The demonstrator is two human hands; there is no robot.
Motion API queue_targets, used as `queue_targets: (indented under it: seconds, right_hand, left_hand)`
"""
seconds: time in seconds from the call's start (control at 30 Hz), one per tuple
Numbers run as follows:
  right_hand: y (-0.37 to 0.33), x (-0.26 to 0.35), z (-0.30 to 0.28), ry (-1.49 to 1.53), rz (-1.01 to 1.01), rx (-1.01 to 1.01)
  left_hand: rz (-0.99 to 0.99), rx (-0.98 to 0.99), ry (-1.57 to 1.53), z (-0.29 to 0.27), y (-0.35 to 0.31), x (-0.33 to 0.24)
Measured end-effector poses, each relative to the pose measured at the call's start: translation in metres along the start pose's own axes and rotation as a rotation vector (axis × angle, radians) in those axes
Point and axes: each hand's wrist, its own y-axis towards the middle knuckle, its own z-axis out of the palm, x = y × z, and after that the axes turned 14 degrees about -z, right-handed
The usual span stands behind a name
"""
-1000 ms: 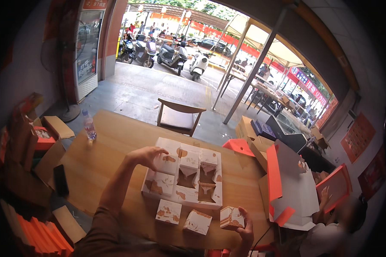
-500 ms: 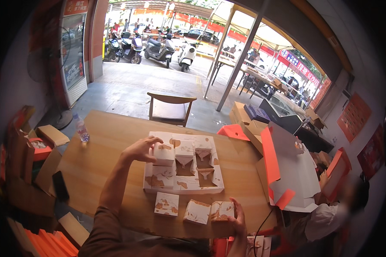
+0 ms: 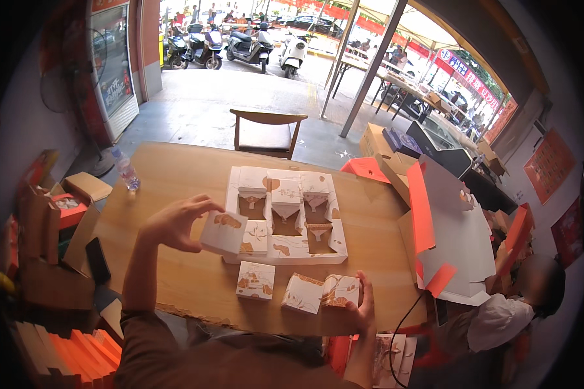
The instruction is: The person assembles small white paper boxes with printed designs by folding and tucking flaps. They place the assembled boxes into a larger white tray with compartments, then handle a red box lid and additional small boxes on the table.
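My left hand point(image 3: 178, 225) is closed on a small white box point(image 3: 222, 233) with a brown print, held tilted over the left edge of a white partitioned tray point(image 3: 313, 253). In the tray, a small box point(image 3: 255, 237) fills the near-left compartment and another point(image 3: 285, 192) sits at the far middle. Several other compartments show bare brown bottoms. On the table nearer me stand a small box point(image 3: 255, 280) and, right of it, two boxes side by side, a middle one point(image 3: 303, 293) and a right one point(image 3: 341, 290). My right hand point(image 3: 363, 308) grips that right box, thumb in front.
A water bottle point(image 3: 126, 170) stands at the wooden table's point(image 3: 175, 170) far left, with a phone point(image 3: 98, 260) at its left edge. A large open white and orange carton point(image 3: 449, 236) lies at the right, beside a seated person point(image 3: 499, 324). A chair point(image 3: 266, 135) stands beyond the table.
My left hand has lifted the small box out of the tray's far-left compartment and brought it left and nearer. My right hand stays at the right box. The whole view has shifted slightly.
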Motion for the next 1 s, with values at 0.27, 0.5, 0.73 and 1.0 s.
queue_targets:
  seconds: [0.27, 0.5, 0.73, 1.0]
  right_hand:
    - [0.007, 0.029, 0.029, -0.238, -0.164, 0.173]
    - [0.023, 0.035, 0.018, -0.139, -0.19, 0.106]
    - [0.049, 0.042, 0.007, -0.111, -0.134, 0.041]
    - [0.015, 0.05, 0.01, -0.16, -0.154, 0.113]
  left_hand:
    - [-0.254, 0.088, -0.12, 0.076, -0.1, 0.024]
    - [-0.137, -0.143, 0.021, 0.078, -0.083, 0.015]
    - [-0.059, -0.193, 0.25, 0.079, 0.02, 0.02]
    - [-0.043, -0.006, 0.276, 0.081, 0.052, 0.029]
